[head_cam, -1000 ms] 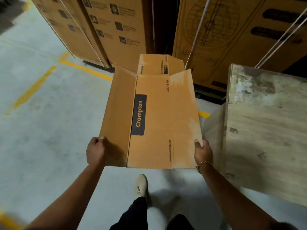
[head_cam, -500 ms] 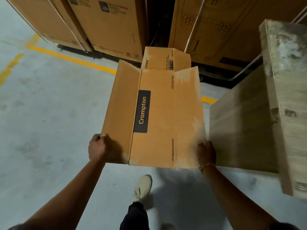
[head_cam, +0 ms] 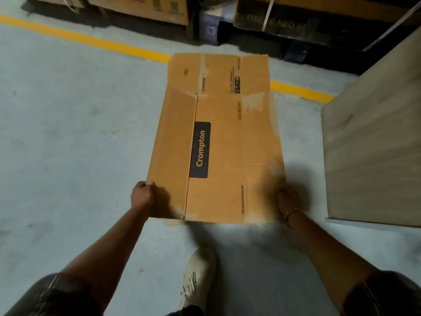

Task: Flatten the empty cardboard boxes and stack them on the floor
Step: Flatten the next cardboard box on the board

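Observation:
A flattened brown cardboard box (head_cam: 218,142) with a black "Crompton" label lies low over the grey floor, its long side pointing away from me. My left hand (head_cam: 143,195) grips its near left corner. My right hand (head_cam: 289,199), blurred and wearing a bracelet, holds the near right corner. The box's far flaps are spread flat near the yellow line. I cannot tell whether the box touches the floor.
A pale wooden crate (head_cam: 373,142) stands close on the right. Large packed cartons (head_cam: 141,5) on pallets line the back. A yellow floor line (head_cam: 91,39) runs across ahead. My light shoe (head_cam: 198,277) is below the box.
The box has gone from tilted up in front of me to lying flat and low near the floor. Both hands moved down with it, and my view tipped downward.

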A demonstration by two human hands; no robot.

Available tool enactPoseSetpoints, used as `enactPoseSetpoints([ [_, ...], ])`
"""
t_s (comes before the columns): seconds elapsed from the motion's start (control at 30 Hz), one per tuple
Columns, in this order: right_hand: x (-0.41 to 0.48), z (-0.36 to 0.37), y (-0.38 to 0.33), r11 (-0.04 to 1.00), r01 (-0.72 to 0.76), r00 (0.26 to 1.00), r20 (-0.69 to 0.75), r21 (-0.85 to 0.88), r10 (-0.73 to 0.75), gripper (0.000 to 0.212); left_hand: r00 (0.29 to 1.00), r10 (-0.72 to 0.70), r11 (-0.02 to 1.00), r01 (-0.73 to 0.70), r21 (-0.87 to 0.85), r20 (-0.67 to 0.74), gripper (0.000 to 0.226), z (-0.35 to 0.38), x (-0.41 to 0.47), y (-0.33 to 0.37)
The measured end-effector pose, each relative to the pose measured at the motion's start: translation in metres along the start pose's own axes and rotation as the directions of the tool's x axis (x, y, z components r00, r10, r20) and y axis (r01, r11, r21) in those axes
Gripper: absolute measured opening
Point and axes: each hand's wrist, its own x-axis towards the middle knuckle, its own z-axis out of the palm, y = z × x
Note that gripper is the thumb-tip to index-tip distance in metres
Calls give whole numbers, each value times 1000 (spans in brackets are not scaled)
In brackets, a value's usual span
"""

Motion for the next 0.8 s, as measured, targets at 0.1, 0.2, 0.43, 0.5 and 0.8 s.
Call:
enactPoseSetpoints([
  [0.1,23,25,13,999,-14,1000,-2,45,14,39,1000,-22,1000,22,4,22,19,17,30,-26],
  [0.2,42,44,29,999,-16,1000,18,37,16,35,998,-45,999,45,4,45,21,29,56,-53],
  [0.43,76,55,53,999,28,999,19,-26,-28,37,998,-40,999,39,12,55,23,54,69,-84],
  [0.5,80,53,58,999,40,999,33,-25,-40,34,997,-29,998,25,64,68,30,54,69,-88],
  [0.8,-29,-7,-15,903,426,896,161,-54,-413,80,825,519,749,-564,347,223,75,-7,-61,9],
])
